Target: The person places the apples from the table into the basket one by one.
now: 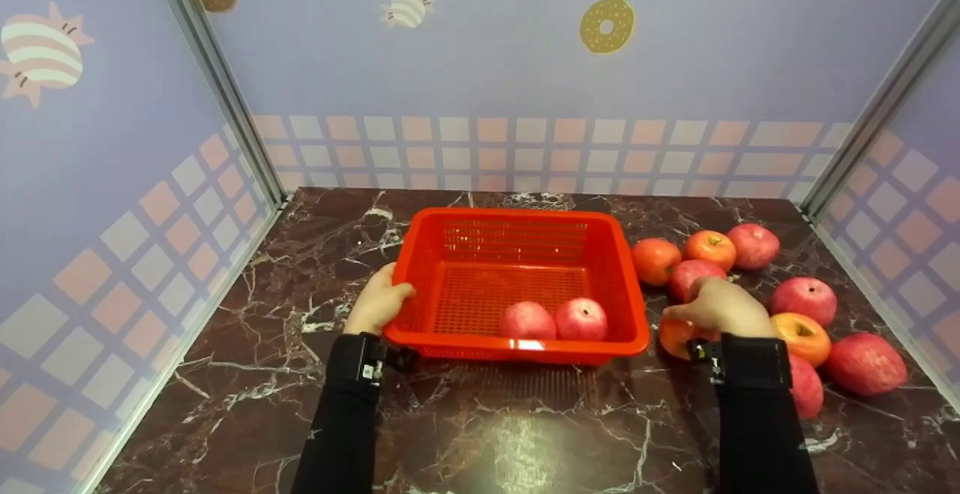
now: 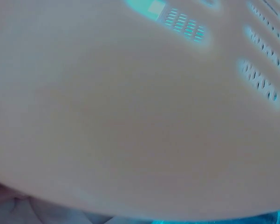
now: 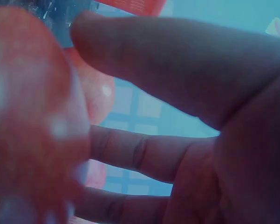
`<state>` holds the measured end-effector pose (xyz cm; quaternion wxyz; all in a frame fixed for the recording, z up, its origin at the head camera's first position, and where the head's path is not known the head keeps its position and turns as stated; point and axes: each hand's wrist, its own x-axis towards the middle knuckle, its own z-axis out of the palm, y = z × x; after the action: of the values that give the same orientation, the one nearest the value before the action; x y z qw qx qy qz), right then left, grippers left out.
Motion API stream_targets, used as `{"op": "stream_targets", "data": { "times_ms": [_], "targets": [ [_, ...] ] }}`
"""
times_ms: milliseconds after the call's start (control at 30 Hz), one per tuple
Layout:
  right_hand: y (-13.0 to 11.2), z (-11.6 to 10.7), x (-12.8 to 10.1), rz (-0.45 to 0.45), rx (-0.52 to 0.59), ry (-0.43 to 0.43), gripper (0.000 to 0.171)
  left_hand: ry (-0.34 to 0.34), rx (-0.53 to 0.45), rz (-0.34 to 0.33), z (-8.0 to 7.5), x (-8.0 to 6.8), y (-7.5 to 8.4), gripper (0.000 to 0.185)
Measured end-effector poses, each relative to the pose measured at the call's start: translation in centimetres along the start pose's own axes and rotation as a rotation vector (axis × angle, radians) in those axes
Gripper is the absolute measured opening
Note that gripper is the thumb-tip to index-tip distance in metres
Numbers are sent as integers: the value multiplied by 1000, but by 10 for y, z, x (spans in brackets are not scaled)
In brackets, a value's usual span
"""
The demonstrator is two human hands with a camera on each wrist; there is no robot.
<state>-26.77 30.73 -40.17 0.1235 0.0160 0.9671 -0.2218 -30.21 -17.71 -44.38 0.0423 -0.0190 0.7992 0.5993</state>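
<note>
A red plastic basket (image 1: 517, 348) with slotted walls sits mid-table, two pinkish-red apples (image 1: 527, 321) in its near right part. My left hand (image 1: 379, 303) grips its left rim, thumb over the edge. The basket wall (image 2: 140, 116) fills the left wrist view, pale and blurred. To the right of the basket, my right hand (image 1: 727, 310) reaches over the loose fruit, nearest an orange-red apple (image 1: 675, 335). In the right wrist view, a large apple (image 3: 32, 116) stands close, two fingers pass behind it, and the thumb (image 3: 144, 51) is held apart from it.
Several more red and yellow-orange apples (image 1: 866, 363) lie around and beyond my right hand. The dark marbled tabletop (image 1: 247, 404) is bounded by a patterned back wall (image 1: 487, 67) and side panels with metal corner posts (image 1: 217, 74).
</note>
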Motion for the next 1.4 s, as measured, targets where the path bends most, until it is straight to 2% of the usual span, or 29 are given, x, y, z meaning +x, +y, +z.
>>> {"op": "stream_targets", "data": {
  "times_ms": [233, 300, 433, 533, 633, 700, 867, 1033, 1400],
  "targets": [
    [-7, 9, -1, 7, 48, -10, 33, -4, -15, -3, 0, 0, 0, 53],
    [-7, 12, 0, -12, 79, -6, 32, -4, -17, -3, 0, 0, 0, 53],
    [-9, 17, 3, -15, 189, -60, 30, 2, -15, -9, 0, 0, 1, 53],
    [-10, 20, 6, 8, 154, -92, 33, 4, -3, -11, 0, 0, 1, 52],
    [-11, 21, 9, 3, 56, -89, 39, 6, 18, -11, 0, 0, 1, 53],
    [-10, 23, 11, -23, 4, -86, 46, 10, 29, -11, 0, -1, 1, 54],
    [-11, 27, 16, -84, -25, -103, 55, 10, 14, -9, 0, -3, 2, 56],
    [-11, 30, 19, -96, -26, -111, 57, 7, -2, -8, 0, -4, 3, 57],
    [-10, 32, 19, -74, 57, -116, 51, 16, 15, 3, 0, -1, 1, 55]
  ]
}}
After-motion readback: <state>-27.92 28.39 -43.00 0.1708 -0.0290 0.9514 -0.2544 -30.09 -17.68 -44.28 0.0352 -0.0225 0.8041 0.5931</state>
